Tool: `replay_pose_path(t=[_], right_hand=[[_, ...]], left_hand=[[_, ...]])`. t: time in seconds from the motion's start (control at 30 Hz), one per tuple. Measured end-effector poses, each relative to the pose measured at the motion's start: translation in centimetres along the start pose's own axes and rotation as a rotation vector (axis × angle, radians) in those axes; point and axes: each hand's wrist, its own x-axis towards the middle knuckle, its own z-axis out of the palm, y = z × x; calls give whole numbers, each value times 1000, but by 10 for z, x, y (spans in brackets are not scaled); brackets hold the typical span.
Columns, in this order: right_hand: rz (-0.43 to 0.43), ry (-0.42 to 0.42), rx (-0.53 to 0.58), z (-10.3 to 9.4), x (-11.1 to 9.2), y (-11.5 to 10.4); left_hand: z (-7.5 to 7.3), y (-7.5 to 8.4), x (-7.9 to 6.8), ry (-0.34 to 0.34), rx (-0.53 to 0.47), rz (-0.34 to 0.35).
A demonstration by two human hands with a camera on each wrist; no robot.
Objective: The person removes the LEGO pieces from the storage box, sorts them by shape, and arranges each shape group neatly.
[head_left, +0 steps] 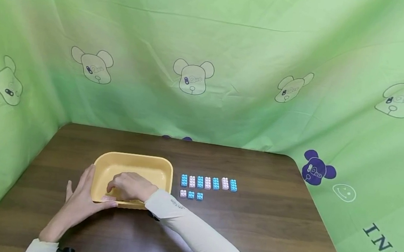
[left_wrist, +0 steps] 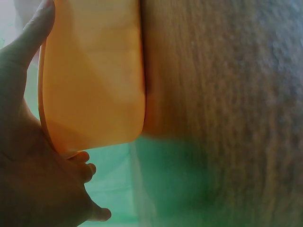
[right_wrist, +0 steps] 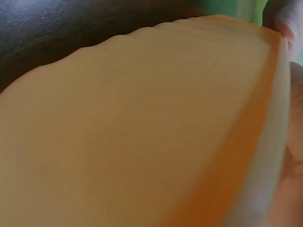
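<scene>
A yellow plastic bin stands on the left part of the table. My left hand holds it at the near left corner, thumb along the front rim and fingers against the left side. In the left wrist view, that thumb lies over the rim. My right hand reaches down inside the bin with bent fingers. Close below its fingertips, a pale pink building brick shows by the front wall. I cannot tell whether the right fingers pinch a brick. In the right wrist view, the bin's outer wall hides most of that hand.
Right of the bin, blue and pink building bricks stand in two rows: longer ones behind, three shorter ones in front. The wooden table has a green printed curtain around its back and sides.
</scene>
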Motion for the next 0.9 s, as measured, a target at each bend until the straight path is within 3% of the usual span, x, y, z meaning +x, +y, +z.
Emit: replay_pose_path(t=[0.17,0.4,0.6,0.9], right_hand=[[31,-7,-30,3,1,1],[-29,26,10,6,5,0],[46,-13,-71,7,0,1],[94,27,-68,12,-6,8]], left_hand=[[0,0,1,8,-3,1],[1,1,0,6,-2,-1],[2,1,0,-7,-1,-10],[-1,1,1,2,-8,-8]])
